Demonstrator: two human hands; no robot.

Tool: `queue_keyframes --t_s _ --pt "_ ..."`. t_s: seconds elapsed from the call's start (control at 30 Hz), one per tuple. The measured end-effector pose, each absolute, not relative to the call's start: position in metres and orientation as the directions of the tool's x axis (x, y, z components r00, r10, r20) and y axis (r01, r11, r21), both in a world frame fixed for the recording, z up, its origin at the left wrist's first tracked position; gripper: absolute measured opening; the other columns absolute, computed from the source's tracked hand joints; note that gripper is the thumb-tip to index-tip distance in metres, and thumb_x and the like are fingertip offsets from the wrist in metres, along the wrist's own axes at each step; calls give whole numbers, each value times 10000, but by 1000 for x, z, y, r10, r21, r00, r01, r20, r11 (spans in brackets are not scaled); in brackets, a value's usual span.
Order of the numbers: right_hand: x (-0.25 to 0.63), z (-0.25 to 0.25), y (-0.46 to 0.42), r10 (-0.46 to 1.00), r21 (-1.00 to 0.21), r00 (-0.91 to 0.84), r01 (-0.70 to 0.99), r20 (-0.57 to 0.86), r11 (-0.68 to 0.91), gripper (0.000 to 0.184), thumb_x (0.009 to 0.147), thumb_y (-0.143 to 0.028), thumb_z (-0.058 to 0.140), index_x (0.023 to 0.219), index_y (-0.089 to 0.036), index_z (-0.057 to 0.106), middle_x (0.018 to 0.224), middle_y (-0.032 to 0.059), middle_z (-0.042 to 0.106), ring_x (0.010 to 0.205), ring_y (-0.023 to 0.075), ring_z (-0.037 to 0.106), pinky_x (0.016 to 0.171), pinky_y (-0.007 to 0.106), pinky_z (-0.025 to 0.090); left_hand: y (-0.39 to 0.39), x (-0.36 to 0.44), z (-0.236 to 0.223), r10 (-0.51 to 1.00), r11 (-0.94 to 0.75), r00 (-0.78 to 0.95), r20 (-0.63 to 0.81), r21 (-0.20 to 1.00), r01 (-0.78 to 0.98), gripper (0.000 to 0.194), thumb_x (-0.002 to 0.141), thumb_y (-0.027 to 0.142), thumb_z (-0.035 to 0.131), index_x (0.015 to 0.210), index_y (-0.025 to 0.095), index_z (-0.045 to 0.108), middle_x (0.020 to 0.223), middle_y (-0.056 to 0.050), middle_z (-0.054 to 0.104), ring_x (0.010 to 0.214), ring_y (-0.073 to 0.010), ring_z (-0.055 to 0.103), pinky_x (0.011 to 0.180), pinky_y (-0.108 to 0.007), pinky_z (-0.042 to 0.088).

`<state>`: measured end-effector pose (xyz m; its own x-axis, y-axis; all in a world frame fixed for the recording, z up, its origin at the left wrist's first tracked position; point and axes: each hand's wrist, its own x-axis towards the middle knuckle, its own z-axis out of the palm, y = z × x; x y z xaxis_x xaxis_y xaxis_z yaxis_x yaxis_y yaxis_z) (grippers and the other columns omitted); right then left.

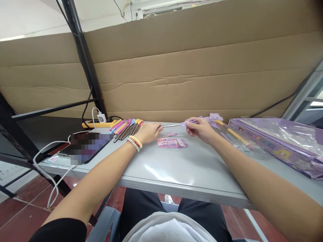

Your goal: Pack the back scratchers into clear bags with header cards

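A slim silver-and-purple pen-like stick (pixel 172 125) spans the gap between my two hands, above the table. My left hand (pixel 150 132), with beaded bracelets at the wrist, is closed at its silver end. The purple end is pinched between the fingers of my right hand (pixel 200 129). Small pink printed cards (pixel 169 143) lie overlapping on the table just below the stick, with a smaller card (pixel 172 133) behind them. Left of my left hand, several brown pen-like sticks with coloured tops (pixel 127 131) lie in a fanned pile.
A purple printed case (pixel 275 144) with clear plastic lies at the right, beside more sticks in clear wrapping (pixel 234 132). Small purple pieces (pixel 214 117) lie behind my right hand. At the left are a blurred dark device (pixel 101 143), white cable (pixel 41 168) and yellow power strip (pixel 106 124).
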<state>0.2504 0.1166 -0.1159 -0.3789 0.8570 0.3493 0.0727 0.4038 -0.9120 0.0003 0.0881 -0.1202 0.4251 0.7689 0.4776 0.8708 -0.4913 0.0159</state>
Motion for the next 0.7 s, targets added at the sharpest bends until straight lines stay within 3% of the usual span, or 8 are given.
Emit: queue_keyframes --t_s 0.07,0.13,0.3,0.37,0.4,0.47,0.57,0.7 --pt "246 -116 112 836 -927 -401 -128 374 353 350 646 -425 721 835 -165 581 626 9 599 464 105 508 396 226 339 89 3 -123 753 -522 426 501 61 851 323 934 333 300 953 168 578 888 -63 652 830 -178 594 718 -280 427" --pt "238 -117 106 805 -926 -458 -173 377 336 380 642 -399 738 911 -172 593 715 27 634 527 121 557 408 226 374 86 10 -125 733 -569 456 504 88 818 325 938 339 299 944 167 575 848 -55 646 786 -167 590 689 -271 427" --pt "223 -123 98 761 -928 -580 24 290 372 377 716 -453 673 951 -163 623 757 49 647 568 143 593 412 238 425 81 17 -116 663 -700 604 442 81 709 343 916 398 351 1025 171 585 904 -54 655 815 -159 598 722 -262 442" --pt "223 -124 101 800 -925 -523 57 294 377 395 714 -489 663 923 -155 629 751 54 642 589 143 596 416 235 435 82 1 -105 684 -636 525 506 62 769 385 870 442 428 1084 159 579 989 -75 651 890 -178 597 784 -276 447" --pt "225 -123 103 825 -922 -473 65 309 382 403 708 -501 665 906 -152 630 747 56 639 600 141 595 422 231 440 83 -13 -99 713 -541 410 568 75 838 365 867 417 425 1058 156 594 1017 -83 649 917 -186 596 814 -287 446" --pt "230 -120 108 869 -912 -346 77 355 403 409 692 -511 680 863 -142 628 724 56 630 587 129 581 421 220 437 85 -48 -87 791 -184 65 608 136 973 328 857 351 400 986 155 630 989 -103 663 929 -229 604 811 -336 456" --pt "237 -117 114 891 -896 -187 89 413 434 406 674 -510 697 788 -129 614 660 48 607 522 107 543 391 208 407 85 -107 -77 823 356 -407 397 198 913 317 754 329 510 924 112 666 976 -191 663 956 -329 605 769 -402 477" --pt "241 -118 119 884 -878 -126 120 450 464 389 696 -504 677 749 -126 602 610 38 591 478 93 512 376 202 389 89 -156 -86 757 590 -619 209 188 785 402 679 321 586 979 63 652 1056 -262 622 973 -376 599 722 -425 491"
